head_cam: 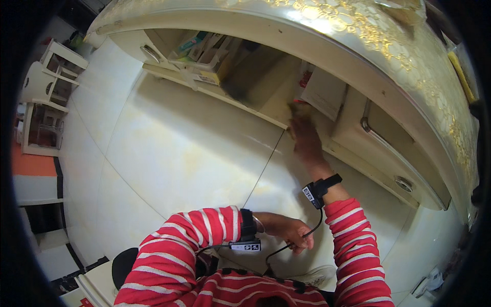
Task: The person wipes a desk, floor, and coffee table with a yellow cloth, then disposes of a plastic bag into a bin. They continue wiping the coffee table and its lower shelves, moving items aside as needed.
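Note:
My right hand (307, 140) reaches to the low open shelf (274, 109) of a cream cabinet. Its fingers are closed around a blurred yellowish-brown cloth or sponge (300, 111); which one I cannot tell. Just beyond it a white box (325, 92) leans beside a red and white package (305, 78). Near my body, above the floor, my left hand (293, 232) is loosely curled by a black cable (282, 249); whether it grips the cable is unclear. Both wrists bear black straps with small devices.
On the shelf's left part stands a plastic bin (209, 63) of packets and boxes. The cabinet top's edge (276, 25) overhangs the shelf. A door with a metal handle (366, 122) lies to the right. White furniture (50, 84) stands at the far left.

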`<move>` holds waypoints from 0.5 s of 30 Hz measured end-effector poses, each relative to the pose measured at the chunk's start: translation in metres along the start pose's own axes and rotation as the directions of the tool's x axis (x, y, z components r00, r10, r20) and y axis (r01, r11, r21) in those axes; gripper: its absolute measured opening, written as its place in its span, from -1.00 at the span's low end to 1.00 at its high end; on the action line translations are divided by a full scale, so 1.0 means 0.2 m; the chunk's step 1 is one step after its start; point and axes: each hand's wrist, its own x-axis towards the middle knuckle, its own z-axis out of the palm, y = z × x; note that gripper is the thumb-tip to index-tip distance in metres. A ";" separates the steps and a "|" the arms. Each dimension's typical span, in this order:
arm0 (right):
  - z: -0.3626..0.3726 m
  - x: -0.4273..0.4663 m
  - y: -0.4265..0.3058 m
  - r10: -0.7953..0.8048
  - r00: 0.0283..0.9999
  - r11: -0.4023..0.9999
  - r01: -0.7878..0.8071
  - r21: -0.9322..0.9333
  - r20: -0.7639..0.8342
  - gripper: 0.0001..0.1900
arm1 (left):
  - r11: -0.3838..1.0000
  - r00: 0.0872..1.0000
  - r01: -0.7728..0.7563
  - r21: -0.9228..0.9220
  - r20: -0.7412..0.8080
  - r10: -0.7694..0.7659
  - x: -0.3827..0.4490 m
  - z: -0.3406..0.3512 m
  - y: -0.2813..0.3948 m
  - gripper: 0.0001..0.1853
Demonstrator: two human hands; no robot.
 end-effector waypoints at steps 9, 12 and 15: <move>0.14 0.34 -0.04 -0.165 0.985 0.978 0.157 -0.138 -0.050 -0.54 | 0.992 0.988 -0.119 -0.033 -0.104 0.114 -0.02 -0.01 -0.04 -0.66; 0.01 0.09 0.02 -0.145 0.989 0.981 0.141 -0.135 -0.020 -0.57 | 0.997 0.997 -0.082 -0.009 0.002 0.082 -0.01 -0.03 -0.02 -0.63; -0.09 -0.12 0.05 -0.097 0.992 0.982 0.108 -0.156 0.082 -0.53 | 0.993 0.990 -0.048 -0.112 0.124 0.062 0.00 -0.02 -0.05 -0.64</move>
